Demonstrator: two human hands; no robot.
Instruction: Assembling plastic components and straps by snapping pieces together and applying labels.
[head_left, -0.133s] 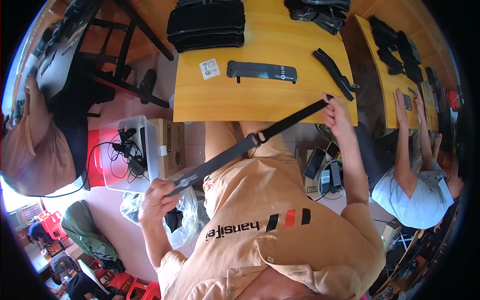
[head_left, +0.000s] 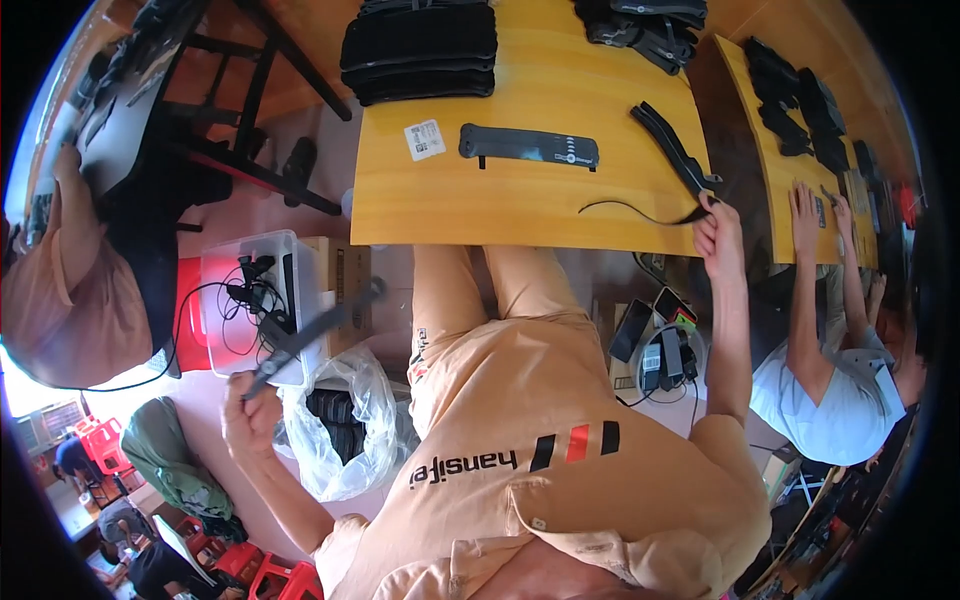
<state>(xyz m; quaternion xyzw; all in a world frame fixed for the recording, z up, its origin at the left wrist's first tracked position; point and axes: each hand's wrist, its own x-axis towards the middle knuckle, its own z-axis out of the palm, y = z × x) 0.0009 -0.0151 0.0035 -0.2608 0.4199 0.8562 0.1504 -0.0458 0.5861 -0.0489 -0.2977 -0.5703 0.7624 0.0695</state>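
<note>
My left hand (head_left: 250, 412), out to the left of my lap, is closed on one end of a dark grey strap (head_left: 305, 340). The strap's far end points up and right, blurred by motion. At the table's near right corner my right hand (head_left: 718, 238) pinches a thin black strap (head_left: 655, 217). Its loose tail curls leftward over the tabletop. Just beyond that hand lies a folded black band (head_left: 668, 145). A flat dark grey band with pale markings (head_left: 530, 146) rests mid-table, beside a white printed label (head_left: 424, 140).
Stacked black padded pieces (head_left: 420, 50) sit at the wooden table's (head_left: 430, 215) far left, more black pieces (head_left: 645, 30) far right. Left of my legs stand a clear plastic bin (head_left: 225, 340) with cables and an open plastic bag (head_left: 375, 465). Another person (head_left: 835, 390) works at a table rightward.
The long strap stretched between my hands has come apart into two pieces. My left hand moved left and down with the grey one, my right hand slightly right and down with the black one.
</note>
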